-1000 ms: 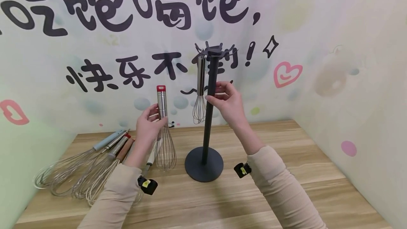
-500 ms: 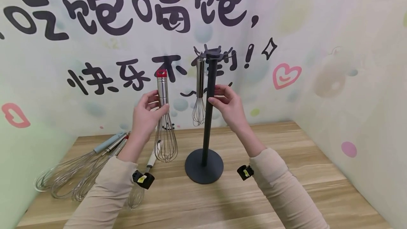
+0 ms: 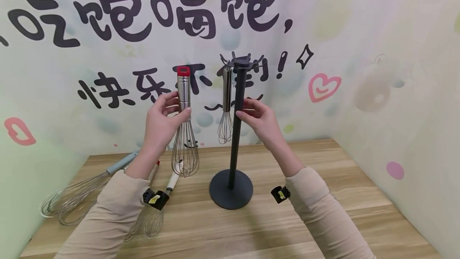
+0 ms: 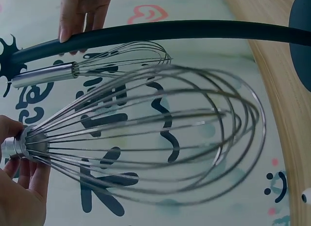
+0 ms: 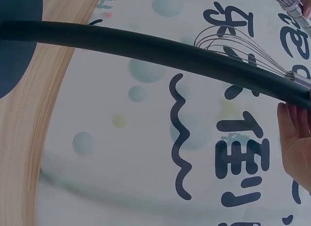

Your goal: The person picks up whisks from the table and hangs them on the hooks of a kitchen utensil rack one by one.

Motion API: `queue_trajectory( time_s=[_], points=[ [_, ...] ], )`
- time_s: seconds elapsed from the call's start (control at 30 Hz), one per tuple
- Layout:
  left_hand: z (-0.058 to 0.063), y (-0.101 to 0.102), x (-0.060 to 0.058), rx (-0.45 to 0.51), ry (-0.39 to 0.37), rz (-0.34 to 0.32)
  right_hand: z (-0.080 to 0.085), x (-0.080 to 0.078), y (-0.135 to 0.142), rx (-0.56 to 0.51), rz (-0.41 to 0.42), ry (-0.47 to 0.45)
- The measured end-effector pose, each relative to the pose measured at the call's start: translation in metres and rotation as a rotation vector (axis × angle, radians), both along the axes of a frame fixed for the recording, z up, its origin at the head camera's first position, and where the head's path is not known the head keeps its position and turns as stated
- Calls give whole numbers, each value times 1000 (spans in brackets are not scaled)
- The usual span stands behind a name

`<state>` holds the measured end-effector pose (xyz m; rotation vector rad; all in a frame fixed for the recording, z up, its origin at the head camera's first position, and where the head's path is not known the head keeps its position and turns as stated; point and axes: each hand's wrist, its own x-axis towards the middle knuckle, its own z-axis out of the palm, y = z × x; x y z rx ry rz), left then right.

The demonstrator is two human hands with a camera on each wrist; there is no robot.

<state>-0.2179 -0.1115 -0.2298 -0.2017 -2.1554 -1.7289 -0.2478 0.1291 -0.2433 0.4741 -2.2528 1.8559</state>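
In the head view my left hand grips a large balloon whisk by its steel handle, low near the wires. The whisk hangs upright, its red loop end up and its wires down, apart from the black rack. My right hand holds the pole of this whisk stand between thumb and fingers, about midway up. A small steel whisk hangs from a hook on the stand's left side. Beyond the pole, the left wrist view shows my right hand's fingers.
On the table at left lie several more whisks, one with a blue handle, partly hidden by my left sleeve. A white-handled whisk lies left of the stand's round base. A printed wall rises behind.
My left hand has lifted the red-ended whisk until its top is nearly level with the stand's hooks. My right hand has stayed on the pole, and the small whisk still hangs there.
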Motion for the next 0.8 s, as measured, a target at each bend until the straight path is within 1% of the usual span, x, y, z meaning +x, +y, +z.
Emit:
queue_trajectory(
  time_s=[0.23, 0.43, 0.6, 0.8],
  points=[
    [4, -2, 2, -15, 0, -5, 0, 1, -2, -5, 16, 5],
    [11, -2, 3, -10, 28, -23, 1, 0, -3, -23, 19, 24],
    [14, -2, 3, -16, 37, -19, 1, 0, -4, -27, 23, 34],
    [17, -1, 3, -4, 33, -31, 3, 2, -9, -38, 10, 35]
  ],
)
